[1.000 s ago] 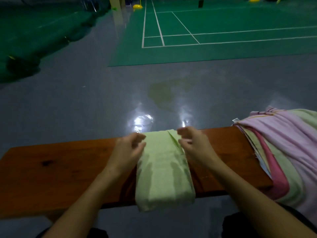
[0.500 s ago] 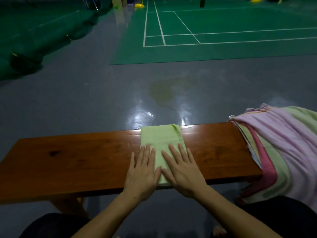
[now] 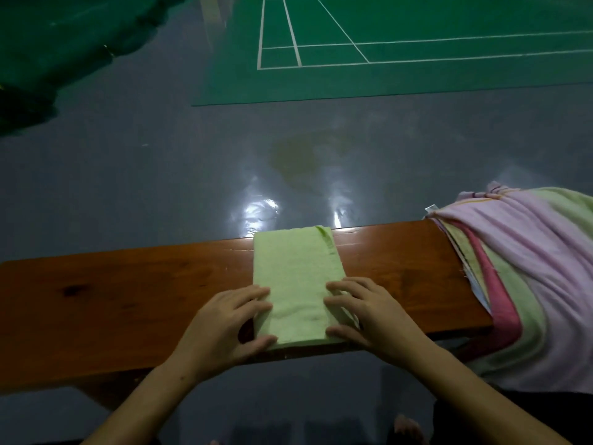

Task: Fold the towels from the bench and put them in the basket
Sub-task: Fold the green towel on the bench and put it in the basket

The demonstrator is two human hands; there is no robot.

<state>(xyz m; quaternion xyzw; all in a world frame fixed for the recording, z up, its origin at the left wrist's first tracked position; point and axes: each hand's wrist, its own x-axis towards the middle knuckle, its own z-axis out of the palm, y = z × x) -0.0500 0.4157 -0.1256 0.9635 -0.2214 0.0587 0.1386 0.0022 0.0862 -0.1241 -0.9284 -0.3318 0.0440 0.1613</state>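
floor (image 3: pixel 160 175): glossy grey, light glare | green court (image 3: pixel 417 43): white lines | dim

My view cuts off the pile of towels (image 3: pixel 529 284) at the right edge, so I can't count the layers. The table (image 3: pixel 128 300) runs out of frame on the left. Each hand (image 3: pixel 224 322) (image 3: pixel 369 316) covers a near corner of the green towel (image 3: pixel 295 274); whether fingers curl under its edge, I can't tell. The court's far end is cropped.
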